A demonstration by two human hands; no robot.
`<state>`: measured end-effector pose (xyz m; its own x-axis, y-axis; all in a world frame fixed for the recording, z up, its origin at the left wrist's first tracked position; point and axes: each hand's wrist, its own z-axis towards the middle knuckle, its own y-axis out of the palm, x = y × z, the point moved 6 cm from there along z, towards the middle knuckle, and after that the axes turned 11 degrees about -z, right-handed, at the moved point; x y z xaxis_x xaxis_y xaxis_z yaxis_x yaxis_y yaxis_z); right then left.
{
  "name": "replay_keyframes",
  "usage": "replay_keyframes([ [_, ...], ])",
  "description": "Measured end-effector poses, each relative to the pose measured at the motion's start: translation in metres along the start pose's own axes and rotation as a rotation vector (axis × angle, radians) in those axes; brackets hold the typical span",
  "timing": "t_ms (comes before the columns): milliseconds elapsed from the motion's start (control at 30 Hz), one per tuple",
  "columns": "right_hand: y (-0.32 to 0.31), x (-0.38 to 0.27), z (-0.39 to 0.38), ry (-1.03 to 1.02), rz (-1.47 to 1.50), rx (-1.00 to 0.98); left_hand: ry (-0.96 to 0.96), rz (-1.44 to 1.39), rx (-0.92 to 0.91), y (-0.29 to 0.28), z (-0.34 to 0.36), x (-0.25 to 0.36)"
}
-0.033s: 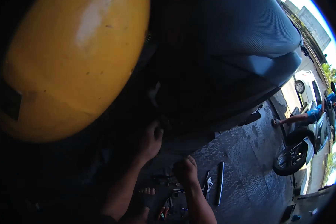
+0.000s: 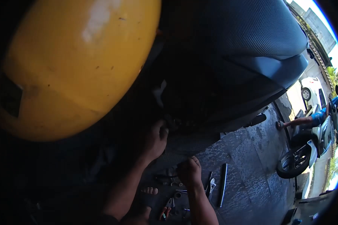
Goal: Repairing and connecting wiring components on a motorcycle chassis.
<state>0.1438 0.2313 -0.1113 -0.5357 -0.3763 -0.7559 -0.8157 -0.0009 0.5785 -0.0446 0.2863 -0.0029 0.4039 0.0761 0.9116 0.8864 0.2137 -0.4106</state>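
The dark bodywork (image 2: 263,71) stands right of a yellow shell (image 2: 86,71); at the bodywork's shadowed lower edge, the left hand (image 2: 156,142) curls its fingers; below it, the right hand's (image 2: 189,171) fingers fold inward; what either grips, I cannot tell. Beneath the bodywork, on the floor (image 2: 248,183), lie an adjustable wrench (image 2: 212,183), a metal bar (image 2: 223,185) and pliers (image 2: 163,213).

Downward head-worn fisheye view

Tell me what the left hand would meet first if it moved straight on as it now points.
The left hand would probably meet the shadowed vehicle parts ahead; depth is unclear there.
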Motion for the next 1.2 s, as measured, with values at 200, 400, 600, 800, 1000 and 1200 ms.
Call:
replay_keyframes([
  [200,0.013,0.037,0.004,0.069,0.169,-0.028,0.03,0.118,0.078,-0.022,-0.009,-0.014],
  [400,0.01,0.019,-0.003,0.021,0.013,-0.136,0.111,0.17,0.018,-0.011,-0.008,-0.011],
  [600,0.013,0.002,-0.004,0.013,-0.057,-0.123,0.128,0.132,-0.007,-0.009,-0.007,-0.007],
  [800,0.031,0.008,-0.011,0.023,-0.151,0.022,0.161,0.133,0.048,-0.012,-0.007,-0.012],
  [1000,0.015,0.016,-0.005,0.002,-0.026,-0.132,0.116,0.236,0.053,-0.005,-0.006,-0.012],
  [1200,0.02,0.017,-0.001,-0.035,-0.055,-0.212,0.153,0.277,0.086,-0.003,-0.005,-0.011],
])
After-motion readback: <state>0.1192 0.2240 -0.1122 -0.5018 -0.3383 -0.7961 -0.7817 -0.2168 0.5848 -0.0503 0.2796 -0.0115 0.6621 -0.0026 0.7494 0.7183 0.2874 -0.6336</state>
